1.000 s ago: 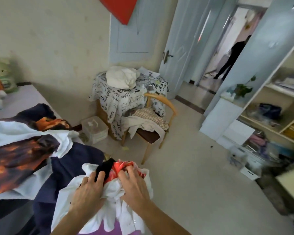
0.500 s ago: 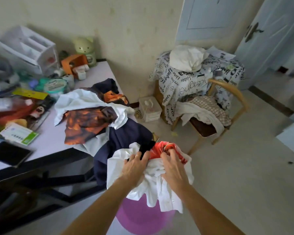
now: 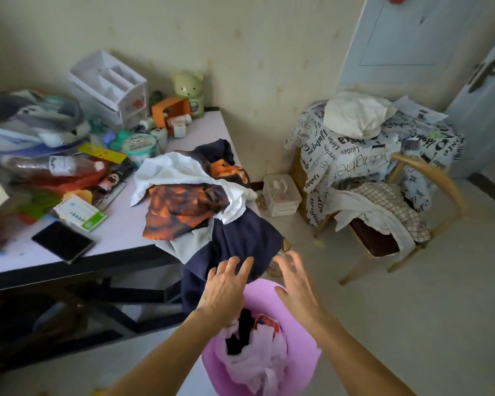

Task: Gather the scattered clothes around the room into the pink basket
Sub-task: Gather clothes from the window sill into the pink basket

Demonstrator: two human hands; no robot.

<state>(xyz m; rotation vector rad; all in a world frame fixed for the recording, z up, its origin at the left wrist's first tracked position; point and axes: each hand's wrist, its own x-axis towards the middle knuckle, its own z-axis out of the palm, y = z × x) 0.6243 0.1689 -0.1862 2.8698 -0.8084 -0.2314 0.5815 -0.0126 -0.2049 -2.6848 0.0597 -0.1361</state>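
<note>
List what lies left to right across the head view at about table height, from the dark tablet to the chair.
Dark tablet → green-and-white box → orange-print garment on the table → white lidded box on the floor → wooden chair draped with clothes.

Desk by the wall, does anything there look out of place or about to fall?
Yes. A heap of clothes sits on the desk corner, and its navy garment spills over the edge, hanging toward the pink basket.
</note>
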